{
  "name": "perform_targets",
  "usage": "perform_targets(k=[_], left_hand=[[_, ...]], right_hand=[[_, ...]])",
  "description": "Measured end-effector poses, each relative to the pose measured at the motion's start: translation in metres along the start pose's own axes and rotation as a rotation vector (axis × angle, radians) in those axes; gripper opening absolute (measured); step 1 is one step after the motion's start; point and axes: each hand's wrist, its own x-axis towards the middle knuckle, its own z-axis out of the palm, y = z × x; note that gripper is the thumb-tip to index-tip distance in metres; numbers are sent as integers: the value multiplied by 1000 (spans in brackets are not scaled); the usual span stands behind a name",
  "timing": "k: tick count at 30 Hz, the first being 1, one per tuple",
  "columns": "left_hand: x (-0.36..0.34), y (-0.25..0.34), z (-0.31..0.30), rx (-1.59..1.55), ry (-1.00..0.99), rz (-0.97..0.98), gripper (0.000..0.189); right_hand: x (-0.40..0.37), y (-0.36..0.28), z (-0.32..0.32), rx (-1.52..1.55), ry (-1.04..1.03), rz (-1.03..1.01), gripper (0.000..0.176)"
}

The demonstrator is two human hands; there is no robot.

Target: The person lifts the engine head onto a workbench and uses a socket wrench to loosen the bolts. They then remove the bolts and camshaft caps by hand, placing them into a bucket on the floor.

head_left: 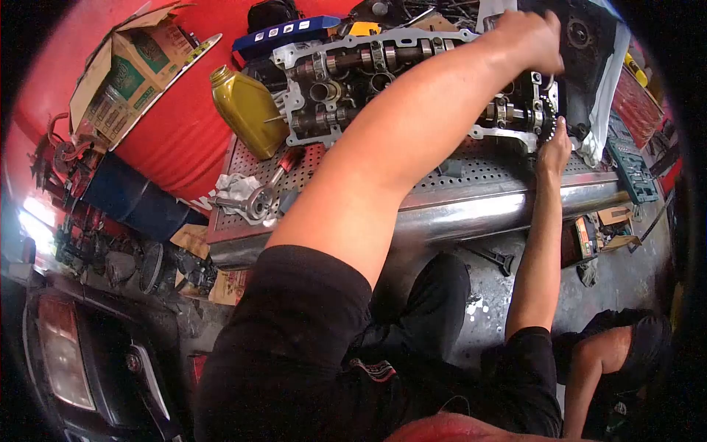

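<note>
A metal cylinder head (475, 133) with camshafts lies on a perforated metal bench (471, 173). My left arm reaches across it to the far right end, where my left hand (526, 44), smeared by motion, is curled round something I cannot make out. Below it, my right hand (554, 152) grips the edge of a toothed sprocket (549, 121) at the camshaft end, its thumb pointing up. Part of the cylinder head is hidden under my left forearm.
A yellow oil bottle (250, 110) and a ratchet-like tool (259, 202) are at the bench's left. Behind are a blue box (287, 35) and cardboard carton (136, 74). A socket set (635, 173) lies right. Another person's arm (585, 383) shows lower right.
</note>
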Motion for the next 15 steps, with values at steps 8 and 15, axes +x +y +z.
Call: perform_targets(k=[8, 15], left_hand=[[-20, 3, -9, 60, -78, 88, 107], [-32, 10, -10, 216, -111, 169, 124]], right_hand=[[4, 6, 0, 24, 10, 8, 51], [6, 8, 4, 127, 31, -18, 50]])
